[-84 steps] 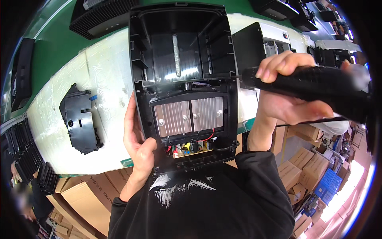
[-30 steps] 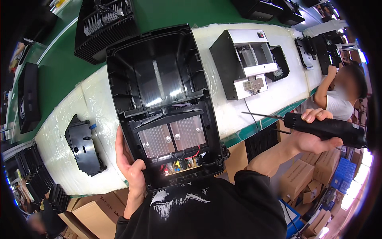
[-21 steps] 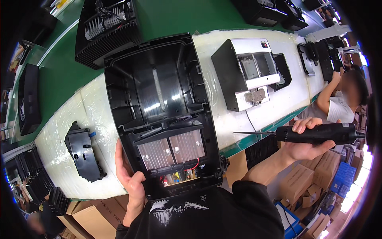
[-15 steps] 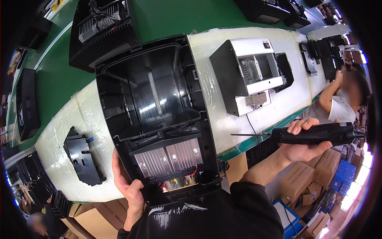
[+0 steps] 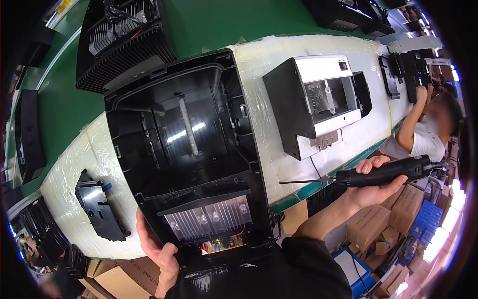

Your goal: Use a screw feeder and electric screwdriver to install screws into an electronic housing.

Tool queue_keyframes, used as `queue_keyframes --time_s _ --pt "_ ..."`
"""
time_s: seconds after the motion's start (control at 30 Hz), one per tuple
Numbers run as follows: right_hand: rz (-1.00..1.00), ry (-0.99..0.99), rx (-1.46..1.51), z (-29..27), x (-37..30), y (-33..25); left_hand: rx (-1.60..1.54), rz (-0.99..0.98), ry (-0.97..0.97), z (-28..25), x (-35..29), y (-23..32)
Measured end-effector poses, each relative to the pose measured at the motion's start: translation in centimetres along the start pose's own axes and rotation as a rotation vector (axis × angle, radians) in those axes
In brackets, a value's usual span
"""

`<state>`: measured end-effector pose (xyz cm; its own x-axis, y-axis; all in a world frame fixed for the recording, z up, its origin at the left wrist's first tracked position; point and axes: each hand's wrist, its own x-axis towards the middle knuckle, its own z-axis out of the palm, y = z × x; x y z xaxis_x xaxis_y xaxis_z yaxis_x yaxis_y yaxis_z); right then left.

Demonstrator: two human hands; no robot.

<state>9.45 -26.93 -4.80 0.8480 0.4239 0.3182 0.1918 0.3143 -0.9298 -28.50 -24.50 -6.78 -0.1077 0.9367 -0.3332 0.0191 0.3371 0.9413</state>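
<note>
My right hand [image 5: 371,184] is closed round a black electric screwdriver [image 5: 398,172], held level with its long thin bit pointing left. The bit is in the air, to the right of a large open black plastic housing [image 5: 189,129]. Finned metal heat sinks [image 5: 209,218] sit in the housing's near part. Below them a circuit board [image 5: 221,245] with small coloured parts and a red wire partly shows. My left hand [image 5: 162,254] grips the housing's near left edge; some of its fingers are hidden under it. The housing's near end is against my dark clothing.
On the white padded bench [image 5: 89,144] lie a black bracket-like part [image 5: 99,207] and a silver-and-black boxy unit [image 5: 318,99]. A finned black unit [image 5: 124,45] stands on the green surface at the far left. Cardboard boxes [image 5: 368,224] are at right; a person [image 5: 423,124] works beyond.
The electric screwdriver has moved slightly left and down in view. The housing has shifted a little left and tilted. My left hand keeps its hold.
</note>
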Motion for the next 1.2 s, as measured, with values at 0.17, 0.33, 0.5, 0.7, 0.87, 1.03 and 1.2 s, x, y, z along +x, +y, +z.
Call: queue_keyframes --time_s 0.17,0.33,0.5,0.7,0.87,1.03,1.2 --pt "0.075 0.08 0.029 -0.9 0.4 0.5 -0.011 -0.017 0.007 0.1 0.1 -0.1" --pt "0.126 0.052 0.021 -0.5 0.7 0.5 -0.01 -0.037 -0.006 0.3 0.5 0.2" --pt "0.15 0.125 -0.005 -1.2 1.1 0.7 0.011 -0.049 -0.027 0.2 0.6 0.4" --pt "0.201 0.364 -0.034 -4.4 2.3 2.8 0.111 0.084 -0.049 0.1 1.3 0.3" --pt "0.262 0.423 -0.258 -7.4 4.4 9.1 0.582 0.745 -0.091 0.6 5.1 3.4" --pt "0.13 0.429 -0.634 -8.4 3.3 14.6 0.698 1.007 -0.622 9.6 8.8 10.6" --pt "0.055 0.412 -1.044 -7.1 2.7 16.0 0.804 1.108 -0.803 20.6 10.4 10.8"
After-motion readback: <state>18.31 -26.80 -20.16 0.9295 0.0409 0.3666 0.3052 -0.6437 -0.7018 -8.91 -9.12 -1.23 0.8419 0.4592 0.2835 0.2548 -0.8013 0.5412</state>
